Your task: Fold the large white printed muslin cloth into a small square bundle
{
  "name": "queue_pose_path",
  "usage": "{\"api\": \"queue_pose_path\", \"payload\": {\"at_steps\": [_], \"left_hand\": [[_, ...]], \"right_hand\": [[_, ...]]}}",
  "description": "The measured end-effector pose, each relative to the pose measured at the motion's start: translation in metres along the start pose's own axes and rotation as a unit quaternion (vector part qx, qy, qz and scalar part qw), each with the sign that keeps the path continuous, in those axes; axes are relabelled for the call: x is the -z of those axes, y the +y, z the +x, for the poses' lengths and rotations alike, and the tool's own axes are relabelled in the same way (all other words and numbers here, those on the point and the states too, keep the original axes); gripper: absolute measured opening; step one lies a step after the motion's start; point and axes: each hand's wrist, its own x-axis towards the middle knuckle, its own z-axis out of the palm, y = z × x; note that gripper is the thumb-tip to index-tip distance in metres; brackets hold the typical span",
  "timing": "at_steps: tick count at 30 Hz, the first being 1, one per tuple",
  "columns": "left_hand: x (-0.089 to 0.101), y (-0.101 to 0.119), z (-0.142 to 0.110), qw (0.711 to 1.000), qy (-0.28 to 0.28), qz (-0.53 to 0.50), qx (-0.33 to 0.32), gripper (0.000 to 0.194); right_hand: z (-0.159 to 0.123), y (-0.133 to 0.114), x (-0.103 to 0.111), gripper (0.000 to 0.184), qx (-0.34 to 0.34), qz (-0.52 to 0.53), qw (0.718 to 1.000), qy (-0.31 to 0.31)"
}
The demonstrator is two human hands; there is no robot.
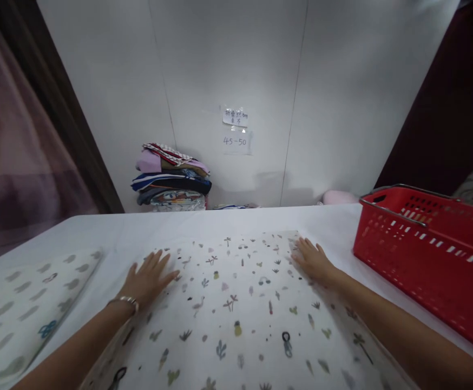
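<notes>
A white cloth (256,319) printed with small palm trees, pineapples, cacti and birds lies spread over the table in front of me. My left hand (149,276) rests on its far left edge, fingers spread, with a bracelet at the wrist. On the far right edge, my right hand (311,261) lies flat with its fingers apart, close to the cloth's far corner. Neither hand grips anything. The near part of the cloth runs out of the bottom of the view.
Left of me lies a white cloth with grey blotches (21,303). A red plastic basket (419,260) with a metal handle stands at the right on the white table (110,230). Folded fabrics (173,179) are stacked behind it, below paper notes (235,142) on the wall.
</notes>
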Motion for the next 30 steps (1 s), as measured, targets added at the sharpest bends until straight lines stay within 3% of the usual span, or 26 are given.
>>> {"api": "queue_pose_path", "payload": {"at_steps": [3, 5, 10, 15, 18, 22, 25, 30], "left_hand": [[-0.014, -0.018, -0.03, 1.0, -0.008, -0.01, 0.007, 0.064], [-0.017, -0.021, -0.036, 0.999, -0.022, -0.023, 0.014, 0.067], [-0.001, -0.01, -0.039, 0.998, -0.051, -0.01, 0.036, 0.067], [-0.006, -0.014, -0.105, 0.999, -0.015, 0.03, -0.028, 0.062], [-0.015, -0.02, -0.145, 0.999, -0.026, 0.023, -0.04, 0.059], [-0.014, -0.02, -0.159, 0.999, -0.046, 0.002, -0.016, 0.061], [-0.011, -0.017, -0.168, 0.999, -0.036, 0.012, 0.012, 0.064], [-0.012, -0.015, -0.197, 0.996, -0.051, 0.06, -0.045, 0.049]], "right_hand": [[-0.036, 0.017, -0.011, 0.071, -0.002, 0.004, 1.0, -0.008], [-0.045, 0.019, -0.013, 0.072, -0.013, 0.017, 1.0, -0.021], [-0.054, 0.006, 0.005, 0.07, -0.016, 0.024, 0.998, -0.047], [-0.108, -0.001, 0.002, 0.071, 0.038, 0.016, 0.999, 0.003], [-0.138, -0.004, -0.009, 0.072, 0.064, 0.03, 0.997, -0.01], [-0.152, -0.008, -0.006, 0.073, 0.05, 0.034, 0.998, -0.025], [-0.16, -0.006, -0.002, 0.073, 0.058, 0.028, 0.998, -0.002], [-0.181, 0.001, -0.01, 0.068, 0.058, 0.071, 0.996, -0.004]]}}
